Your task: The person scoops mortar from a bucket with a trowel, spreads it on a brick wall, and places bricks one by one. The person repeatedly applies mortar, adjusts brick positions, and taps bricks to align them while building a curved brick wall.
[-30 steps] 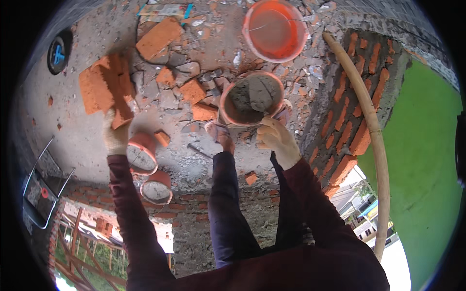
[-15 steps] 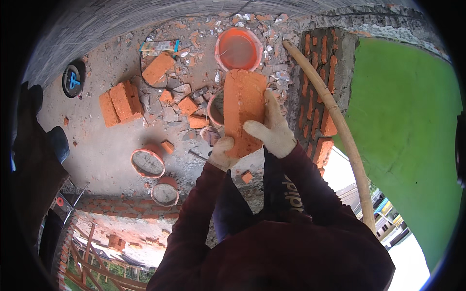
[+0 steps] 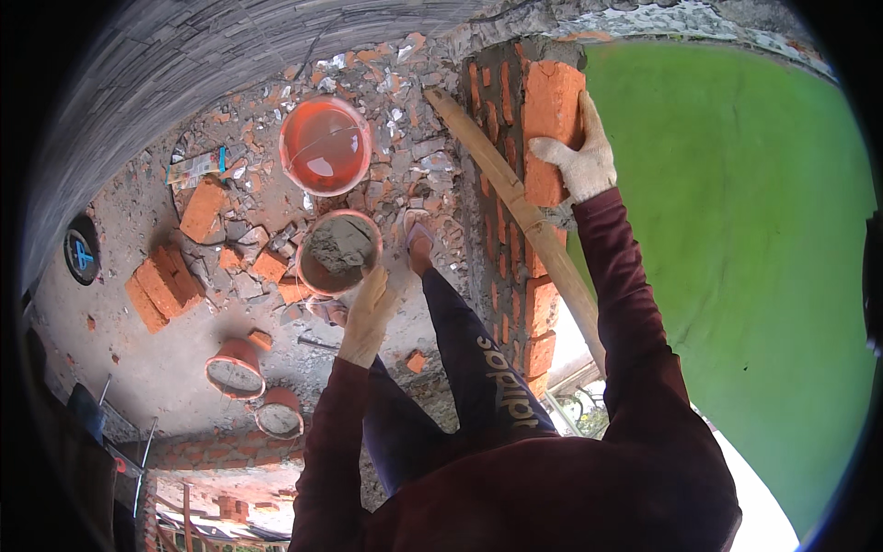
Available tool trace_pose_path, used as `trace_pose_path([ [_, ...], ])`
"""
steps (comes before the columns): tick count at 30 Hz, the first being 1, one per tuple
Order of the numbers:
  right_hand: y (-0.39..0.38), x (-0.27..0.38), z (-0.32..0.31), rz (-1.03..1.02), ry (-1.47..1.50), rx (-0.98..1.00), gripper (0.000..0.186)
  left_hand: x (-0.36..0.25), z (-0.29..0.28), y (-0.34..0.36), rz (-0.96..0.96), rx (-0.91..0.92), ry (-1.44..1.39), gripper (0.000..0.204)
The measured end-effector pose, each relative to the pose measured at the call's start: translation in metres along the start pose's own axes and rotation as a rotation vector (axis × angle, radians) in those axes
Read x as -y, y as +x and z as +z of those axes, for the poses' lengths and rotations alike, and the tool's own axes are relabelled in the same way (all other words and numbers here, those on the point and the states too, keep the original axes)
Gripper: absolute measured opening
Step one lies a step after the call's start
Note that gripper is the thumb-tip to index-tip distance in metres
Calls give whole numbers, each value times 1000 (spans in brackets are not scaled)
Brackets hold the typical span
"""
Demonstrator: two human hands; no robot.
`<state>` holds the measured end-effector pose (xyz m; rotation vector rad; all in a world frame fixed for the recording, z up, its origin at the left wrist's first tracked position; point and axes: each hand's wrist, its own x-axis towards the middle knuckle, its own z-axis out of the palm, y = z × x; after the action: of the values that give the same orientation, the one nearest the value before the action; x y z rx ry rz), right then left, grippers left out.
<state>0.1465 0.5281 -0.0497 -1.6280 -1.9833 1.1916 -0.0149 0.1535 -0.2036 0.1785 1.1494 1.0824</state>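
While the right hand [image 3: 583,161] has its white glove clamped on an orange brick [image 3: 552,110], thumb across the face and fingers down the outer edge, the brick itself is out around 1 o'clock from the middle of the view. It's at the far end of a brick wall [image 3: 504,120], over the right-hand edge, lengthwise with it. Can't tell from this angle if it's fully resting on the wall or partly held up.

The left hand [image 3: 370,313], also gloved, is down around 8 o'clock, fingers close together with the tips right by the rim of a bucket [image 3: 301,262] of grey mortar [image 3: 340,241]. Honestly can't tell if it's gripping anything there. That bucket sits between 9 and 10.

Bigger red bucket [image 3: 287,152] with liquid in it is just past it, between 10 and 11. Brick stack [image 3: 166,285] at 9, two smaller buckets (one [image 3: 241,350], the other [image 3: 280,397]) near 8. A bamboo pole [image 3: 497,173] slants across the wall from about 12 to 4, and a big green surface [image 3: 736,258] fills 3 o'clock.
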Motion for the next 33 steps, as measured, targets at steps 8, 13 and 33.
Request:
trace_pose_path([
  [8, -46, -86, 8, 464, 1582, 542, 73, -159, 140, 68, -70, 230, -660, 75],
  [13, -64, -48, 22, 478, 1412, 634, 81, -192, 152, 25, -9, 95, -230, 69],
  [33, 44, -71, -41, 9, -255, -171, 116, -110, 182, 62, 54, 61, 313, 92],
])
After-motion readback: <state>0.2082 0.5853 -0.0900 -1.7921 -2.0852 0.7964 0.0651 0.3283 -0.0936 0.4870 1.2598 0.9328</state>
